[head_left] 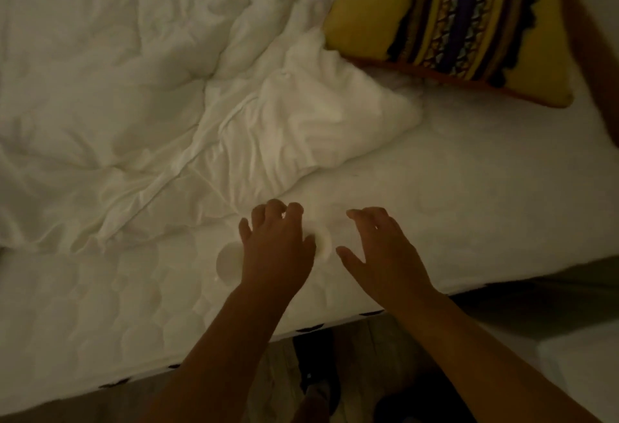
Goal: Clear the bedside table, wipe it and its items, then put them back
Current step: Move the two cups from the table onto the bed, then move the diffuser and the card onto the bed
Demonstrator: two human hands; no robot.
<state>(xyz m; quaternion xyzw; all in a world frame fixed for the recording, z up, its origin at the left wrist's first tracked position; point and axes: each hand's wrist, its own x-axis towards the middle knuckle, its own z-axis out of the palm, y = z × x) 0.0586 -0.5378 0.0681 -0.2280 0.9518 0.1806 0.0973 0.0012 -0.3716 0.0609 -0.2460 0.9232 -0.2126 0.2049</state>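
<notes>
**Head view, dim light.** The left hand [278, 248] lies palm-down on the quilted mattress [469, 188], nearer the viewer than the yellow striped cushion [445, 21] and to its left. The knuckles are arched and the fingers [274, 209] are bent, with their tips down on the fabric. The thumb touches a white disc [323, 242], which shows at the side of the palm toward the cushion. A white cup-like round [229, 262] shows at the side of the palm away from the cushion. The palm hides what lies between them, so it cannot be told whether the two are one thing, or whether the grip is closed on either.

The right hand [382, 248] is just beside the disc, on the cushion's side of it, and does not touch it. Its grip is wide, with the fingers spread and only slightly bent, and it holds nothing. Whether it rests on the mattress or hangs just above it cannot be told.

A crumpled white duvet [134, 88] covers the bed left of the cushion. One folded-back corner of it lies between the cushion and the left hand's fingertips. Both forearms cross the mattress edge farthest from the cushion, above a strip of wooden floor [368, 339]. Dark shapes [315, 352] lie there, too dim to name.
</notes>
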